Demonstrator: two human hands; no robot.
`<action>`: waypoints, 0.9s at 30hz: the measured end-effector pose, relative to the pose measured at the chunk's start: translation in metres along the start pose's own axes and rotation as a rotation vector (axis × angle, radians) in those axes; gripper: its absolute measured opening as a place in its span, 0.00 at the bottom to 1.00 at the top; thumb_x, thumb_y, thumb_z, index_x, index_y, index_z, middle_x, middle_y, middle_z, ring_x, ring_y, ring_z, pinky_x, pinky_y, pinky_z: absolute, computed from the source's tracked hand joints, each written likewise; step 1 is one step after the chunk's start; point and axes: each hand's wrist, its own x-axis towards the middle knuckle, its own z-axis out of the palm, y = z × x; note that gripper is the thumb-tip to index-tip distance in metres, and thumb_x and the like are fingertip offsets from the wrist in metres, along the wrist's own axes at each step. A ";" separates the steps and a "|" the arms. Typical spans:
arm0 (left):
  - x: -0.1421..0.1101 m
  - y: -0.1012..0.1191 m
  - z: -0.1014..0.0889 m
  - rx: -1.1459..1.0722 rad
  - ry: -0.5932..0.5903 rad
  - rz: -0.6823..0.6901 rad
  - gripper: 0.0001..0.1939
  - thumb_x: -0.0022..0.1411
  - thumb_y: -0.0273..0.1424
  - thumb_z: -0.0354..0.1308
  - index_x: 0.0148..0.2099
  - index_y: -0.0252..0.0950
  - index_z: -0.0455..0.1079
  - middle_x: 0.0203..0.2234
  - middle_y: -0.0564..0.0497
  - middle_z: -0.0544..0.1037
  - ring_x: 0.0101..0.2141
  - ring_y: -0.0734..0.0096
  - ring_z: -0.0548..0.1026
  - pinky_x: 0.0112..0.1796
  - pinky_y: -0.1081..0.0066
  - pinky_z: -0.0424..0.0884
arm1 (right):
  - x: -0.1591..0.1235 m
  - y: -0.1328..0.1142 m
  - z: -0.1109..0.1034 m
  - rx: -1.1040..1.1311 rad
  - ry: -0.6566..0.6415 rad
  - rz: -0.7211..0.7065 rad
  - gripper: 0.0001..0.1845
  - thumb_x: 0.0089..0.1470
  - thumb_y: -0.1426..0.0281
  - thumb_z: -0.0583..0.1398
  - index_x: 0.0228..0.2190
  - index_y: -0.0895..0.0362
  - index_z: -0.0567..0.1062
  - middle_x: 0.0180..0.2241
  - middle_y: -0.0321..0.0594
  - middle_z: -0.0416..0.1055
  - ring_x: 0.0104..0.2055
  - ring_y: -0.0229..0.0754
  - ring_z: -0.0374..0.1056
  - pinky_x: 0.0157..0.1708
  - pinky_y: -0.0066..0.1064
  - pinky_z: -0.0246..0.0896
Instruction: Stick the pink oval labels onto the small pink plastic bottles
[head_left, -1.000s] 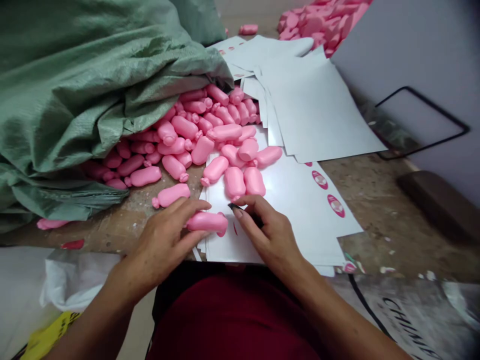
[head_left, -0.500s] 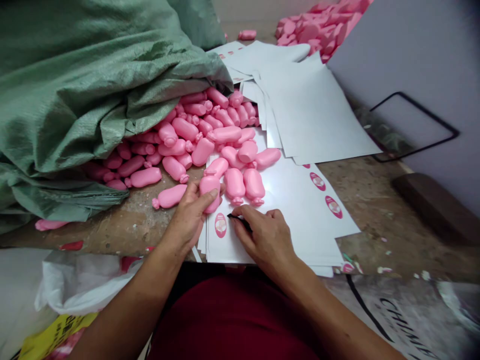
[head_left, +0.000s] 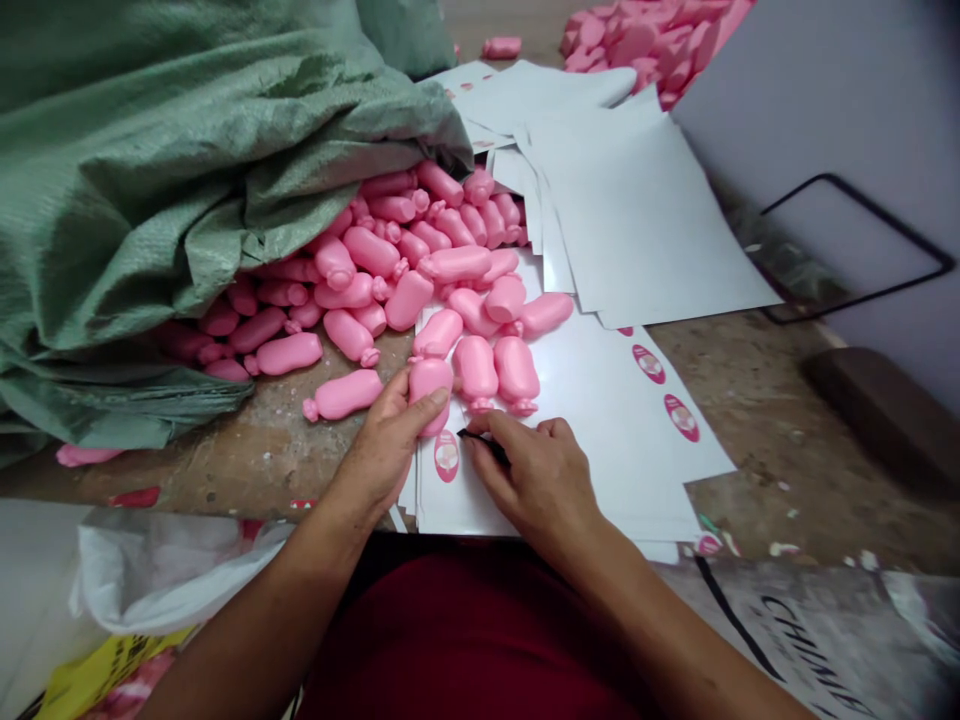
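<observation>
My left hand (head_left: pixel 386 445) is closed around a pink plastic bottle (head_left: pixel 430 385) at the near edge of the bottle pile. Just below it, a pink oval sticker (head_left: pixel 446 456) lies on the white sticker sheet (head_left: pixel 585 420). My right hand (head_left: pixel 536 470) rests on that sheet with fingers curled around a thin black tool (head_left: pixel 480 442), its tip pointing at the sticker. Two more oval stickers (head_left: pixel 666 390) sit farther right on the sheet.
A heap of pink bottles (head_left: pixel 420 270) spills from a green woven sack (head_left: pixel 165 170). Blank white sheets (head_left: pixel 622 210) lie behind. More pink bottles (head_left: pixel 645 40) are piled at the back right. A white plastic bag (head_left: pixel 142 580) hangs at the table's near left edge.
My left hand put aside the bottle it held flat on the sheet and gripped another at the pile's edge. A sticker now shows on the sheet. My right hand barely moved.
</observation>
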 end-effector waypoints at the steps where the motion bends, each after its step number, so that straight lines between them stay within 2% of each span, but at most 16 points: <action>1: 0.000 0.000 0.000 -0.002 0.000 0.000 0.16 0.54 0.33 0.66 0.44 0.34 0.72 0.36 0.49 0.78 0.40 0.66 0.74 0.46 0.67 0.68 | 0.000 0.000 0.000 0.002 -0.006 0.002 0.08 0.61 0.70 0.55 0.34 0.55 0.74 0.25 0.34 0.78 0.20 0.39 0.53 0.32 0.33 0.44; 11: -0.003 -0.001 0.002 -0.015 -0.024 0.006 0.19 0.53 0.34 0.67 0.47 0.35 0.73 0.41 0.47 0.79 0.46 0.63 0.74 0.52 0.64 0.66 | 0.002 -0.001 0.000 -0.013 0.006 -0.013 0.08 0.61 0.71 0.55 0.32 0.55 0.74 0.25 0.35 0.79 0.20 0.39 0.55 0.32 0.33 0.45; 19: -0.002 -0.001 0.001 -0.001 0.000 0.014 0.17 0.53 0.34 0.68 0.45 0.35 0.73 0.37 0.49 0.78 0.41 0.64 0.74 0.48 0.65 0.67 | 0.003 0.003 -0.003 0.135 -0.058 0.002 0.07 0.60 0.69 0.56 0.33 0.53 0.74 0.27 0.33 0.79 0.22 0.38 0.61 0.33 0.33 0.48; 23: -0.002 0.001 0.003 -0.029 0.018 0.019 0.18 0.52 0.33 0.67 0.45 0.34 0.72 0.37 0.49 0.79 0.40 0.67 0.74 0.48 0.67 0.67 | 0.001 0.004 -0.006 0.023 -0.015 -0.022 0.07 0.60 0.71 0.56 0.33 0.55 0.74 0.25 0.34 0.78 0.20 0.39 0.58 0.33 0.34 0.45; 27: -0.002 0.001 0.004 -0.041 0.023 0.029 0.15 0.54 0.32 0.66 0.43 0.34 0.72 0.35 0.49 0.79 0.38 0.69 0.74 0.47 0.68 0.68 | 0.003 0.003 -0.002 -0.034 -0.033 -0.045 0.08 0.60 0.68 0.56 0.31 0.56 0.74 0.23 0.35 0.78 0.20 0.38 0.60 0.34 0.35 0.43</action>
